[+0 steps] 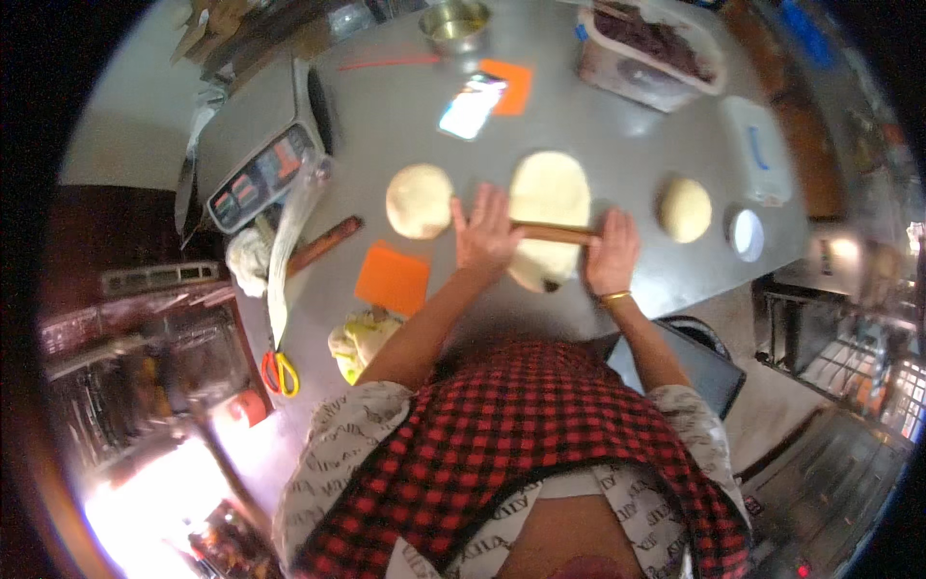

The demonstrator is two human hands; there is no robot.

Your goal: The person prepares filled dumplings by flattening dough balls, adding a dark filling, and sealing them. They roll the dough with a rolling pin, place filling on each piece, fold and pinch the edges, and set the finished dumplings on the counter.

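A thin wooden rolling pin (553,231) lies across a long oval sheet of pale dough (551,189) on the metal table. My left hand (486,230) holds the pin's left end under the palm, fingers stretched forward. The right end is held the same way by my right hand (613,250), with a yellow bangle at the wrist. A dark spot marks the sheet's near edge. To the left of my left hand sits a flattened round of dough (419,201). Beyond my right hand rests a rounder ball of dough (684,210).
Orange square scrapers (393,278), a bundled cloth (365,340), scissors (280,373) and a digital scale (264,170) occupy the left. Farther back are a lit phone (472,108), a metal bowl (454,29) and a tub of dark filling (644,61). A white lid (756,148) lies right.
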